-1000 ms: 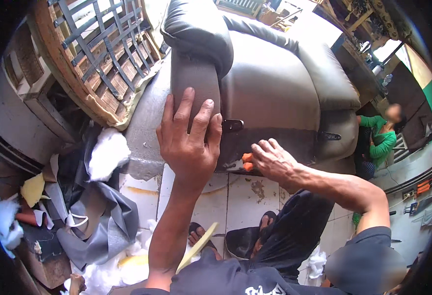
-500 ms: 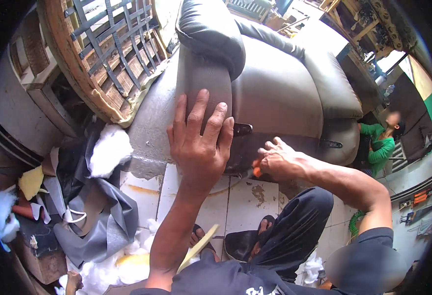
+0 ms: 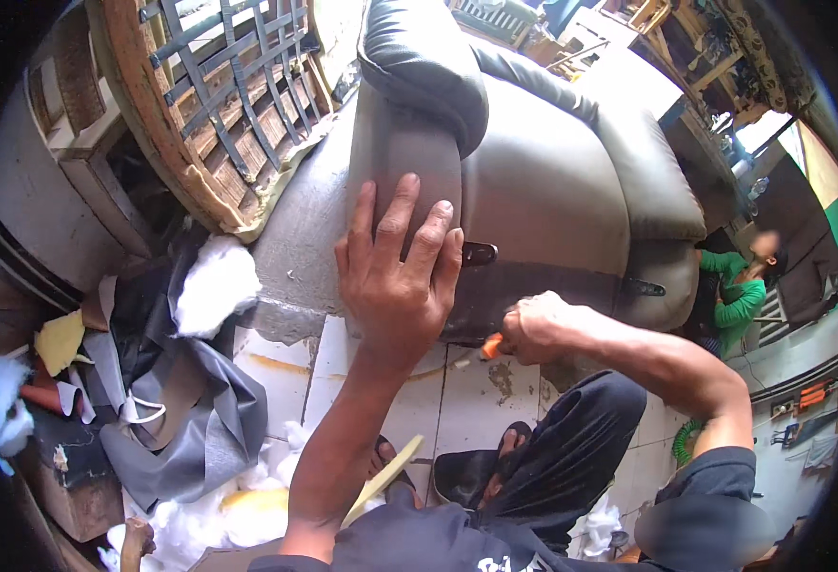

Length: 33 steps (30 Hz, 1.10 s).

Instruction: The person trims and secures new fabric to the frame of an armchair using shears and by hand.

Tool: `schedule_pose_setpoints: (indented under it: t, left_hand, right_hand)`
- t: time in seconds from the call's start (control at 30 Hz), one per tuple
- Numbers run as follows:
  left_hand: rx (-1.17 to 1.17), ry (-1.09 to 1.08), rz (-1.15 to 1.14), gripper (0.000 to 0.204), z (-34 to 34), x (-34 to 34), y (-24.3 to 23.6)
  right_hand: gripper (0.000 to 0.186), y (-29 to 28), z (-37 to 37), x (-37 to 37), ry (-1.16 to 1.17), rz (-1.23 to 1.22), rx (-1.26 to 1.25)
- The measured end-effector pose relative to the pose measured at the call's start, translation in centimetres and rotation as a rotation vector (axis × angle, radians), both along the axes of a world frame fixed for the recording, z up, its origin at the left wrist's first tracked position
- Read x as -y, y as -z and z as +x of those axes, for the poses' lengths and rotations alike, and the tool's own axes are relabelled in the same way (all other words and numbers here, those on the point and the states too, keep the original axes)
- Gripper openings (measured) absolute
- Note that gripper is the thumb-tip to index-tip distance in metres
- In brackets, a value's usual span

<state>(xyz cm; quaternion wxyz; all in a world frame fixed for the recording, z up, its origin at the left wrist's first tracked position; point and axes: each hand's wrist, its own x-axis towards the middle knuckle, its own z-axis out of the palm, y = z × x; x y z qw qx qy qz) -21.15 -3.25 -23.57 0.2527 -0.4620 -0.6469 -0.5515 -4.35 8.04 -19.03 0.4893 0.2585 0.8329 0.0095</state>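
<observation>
My left hand point(image 3: 395, 276) rests with fingers spread and outstretched on the upright side panel point(image 3: 400, 143) of a grey-brown leather sofa point(image 3: 543, 181). My right hand point(image 3: 538, 329) is closed around an orange-handled tool point(image 3: 491, 348), low beside the sofa's dark lower strip point(image 3: 557, 291), above the tiled floor. The tool's working end is too small to make out. Just right of my left fingertips, a black metal fitting point(image 3: 479, 254) sticks out from the sofa; another black fitting point(image 3: 644, 289) sits farther right.
A wooden frame with webbing point(image 3: 219, 105) leans at upper left. Grey leather offcuts point(image 3: 185, 424), white stuffing point(image 3: 214, 286) and yellow foam point(image 3: 59, 338) lie left. At right, a person in green point(image 3: 738, 296) is beside the sofa. Tools point(image 3: 809, 400) and a green coiled hose point(image 3: 687, 439) are at right.
My right hand has moved down and slightly right with the orange-handled tool, its fingers more curled. My left hand stays on the panel, which appears shifted slightly right in view.
</observation>
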Motion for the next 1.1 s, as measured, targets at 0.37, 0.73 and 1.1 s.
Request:
schedule_pose_setpoints:
  t: [0.37, 0.73, 1.1]
  left_hand:
    - [0.014, -0.004, 0.012, 0.029, -0.3, 0.1, -0.1]
    - [0.017, -0.006, 0.024, 0.029, -0.2, 0.2, 0.2]
    - [0.015, -0.058, 0.006, 0.023, 0.7, -0.2, 0.1]
  right_hand:
    - [0.027, 1.0, 0.9, -0.3, -0.711, 0.301, -0.395]
    - [0.025, 0.8, 0.2, -0.8, -0.719, 0.27, -0.383]
    - [0.021, 6.1, 5.0, -3.2, 0.128, -0.092, -0.511]
